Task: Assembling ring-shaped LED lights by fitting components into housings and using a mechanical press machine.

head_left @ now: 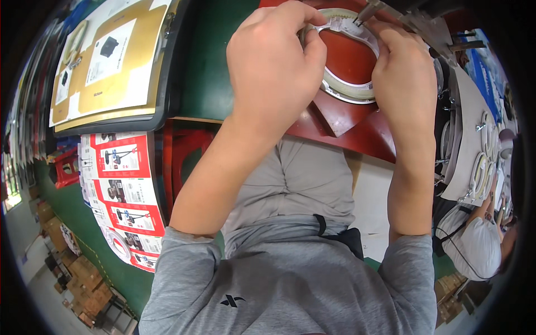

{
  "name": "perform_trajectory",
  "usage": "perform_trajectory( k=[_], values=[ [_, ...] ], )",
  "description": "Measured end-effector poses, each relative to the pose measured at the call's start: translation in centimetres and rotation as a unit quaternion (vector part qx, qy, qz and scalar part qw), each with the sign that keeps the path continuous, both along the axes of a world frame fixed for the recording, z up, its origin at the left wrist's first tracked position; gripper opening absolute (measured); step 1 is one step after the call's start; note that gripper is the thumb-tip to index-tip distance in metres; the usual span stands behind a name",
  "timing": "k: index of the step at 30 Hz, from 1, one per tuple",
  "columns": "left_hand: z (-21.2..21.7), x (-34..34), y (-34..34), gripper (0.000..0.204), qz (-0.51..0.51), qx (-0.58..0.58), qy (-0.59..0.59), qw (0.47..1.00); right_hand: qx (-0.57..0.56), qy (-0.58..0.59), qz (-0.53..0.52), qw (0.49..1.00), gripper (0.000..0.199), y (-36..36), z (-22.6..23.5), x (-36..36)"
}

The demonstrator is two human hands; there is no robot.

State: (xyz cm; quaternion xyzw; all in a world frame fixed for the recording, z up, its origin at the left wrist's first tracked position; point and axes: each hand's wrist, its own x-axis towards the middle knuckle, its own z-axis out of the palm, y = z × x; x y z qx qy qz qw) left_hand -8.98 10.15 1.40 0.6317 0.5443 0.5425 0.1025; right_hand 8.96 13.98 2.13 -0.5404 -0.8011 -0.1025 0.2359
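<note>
A pale ring-shaped frame [347, 96] with a clear or white inner band lies at the far edge of the red work surface [357, 131]. From its left side my left hand [276, 64] grips the rim, thumb and fingers curled in a pinch. Across from it my right hand [406, 72] has its fingers bent round the right rim, their tips partly hidden. Between the hands, a narrow metal machine tip [364, 14] with thin prongs points down at the top of the ring, over a small whitish part [350, 25]. Whether the prongs touch it I cannot tell.
A black tray [167, 84] with cardboard and printed paper stands left. Below it hangs a red-and-white printed sheet [129, 190] near a red stool [192, 142]. On the right, similar rings [481, 173] lie on a grey board [466, 128]; another person [474, 245] sits beyond.
</note>
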Motion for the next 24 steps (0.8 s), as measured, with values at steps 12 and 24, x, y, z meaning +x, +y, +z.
perform_trajectory(
  k=[12, 24],
  values=[
    [0.8, -0.4, 0.1, 0.010, -0.009, -0.050, 0.034, 0.998, 0.014, -0.074, 0.029, 0.997, 0.031, 0.3, 0.1, 0.0],
    [-2.0, -0.9, 0.8, 0.020, 0.019, -0.046, 0.052, 0.997, 0.026, 0.083, 0.081, 0.993, 0.024, -1.5, -0.7, 1.0]
  ],
)
